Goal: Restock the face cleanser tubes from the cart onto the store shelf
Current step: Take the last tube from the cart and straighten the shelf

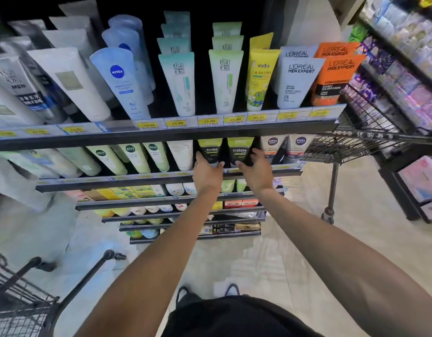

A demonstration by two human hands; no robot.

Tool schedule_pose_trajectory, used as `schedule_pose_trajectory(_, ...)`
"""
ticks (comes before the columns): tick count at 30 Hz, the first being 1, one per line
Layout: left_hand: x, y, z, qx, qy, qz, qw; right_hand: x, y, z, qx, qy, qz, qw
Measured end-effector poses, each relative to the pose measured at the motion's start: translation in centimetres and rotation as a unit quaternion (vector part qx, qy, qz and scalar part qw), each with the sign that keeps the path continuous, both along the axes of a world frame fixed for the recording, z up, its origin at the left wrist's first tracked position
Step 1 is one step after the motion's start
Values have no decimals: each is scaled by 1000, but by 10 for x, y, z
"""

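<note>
Two green-and-black cleanser tubes stand on the second shelf (161, 184). My left hand (206, 172) grips the left tube (210, 149) at its base, thumb on one side and fingers on the other. My right hand (255, 170) grips the right tube (240, 149) the same way. Both tubes sit upright between a white tube (182, 154) and the Nivea Men tubes (273, 145). A wire cart (18, 305) stands at the lower left; its contents are not visible.
The top shelf (234, 131) holds rows of Nivea, green and L'Oreal tubes above my hands. A second wire cart (360, 139) stands at the right beside another shelving unit (404, 76). Lower shelves carry boxes and tubes. Pale floor lies below.
</note>
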State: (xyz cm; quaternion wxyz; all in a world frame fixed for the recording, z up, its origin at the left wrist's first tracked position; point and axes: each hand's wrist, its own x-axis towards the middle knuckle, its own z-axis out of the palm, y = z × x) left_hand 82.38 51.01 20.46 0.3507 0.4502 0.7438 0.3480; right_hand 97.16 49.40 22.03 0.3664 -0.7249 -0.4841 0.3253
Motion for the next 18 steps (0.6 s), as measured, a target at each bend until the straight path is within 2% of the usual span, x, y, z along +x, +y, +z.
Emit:
schedule_pose_trajectory(1,0,8,-13,-9,0,10,1000,0,1,0,1,1,1,1000)
schedule_pose_trajectory(6,5,14,-1,-32,-16,45,998,-1,5,0,14,16,14,1000)
schedule_pose_trajectory(18,7,25,-20,-28,10,57,998,5,16,-6,13,-39,47,998)
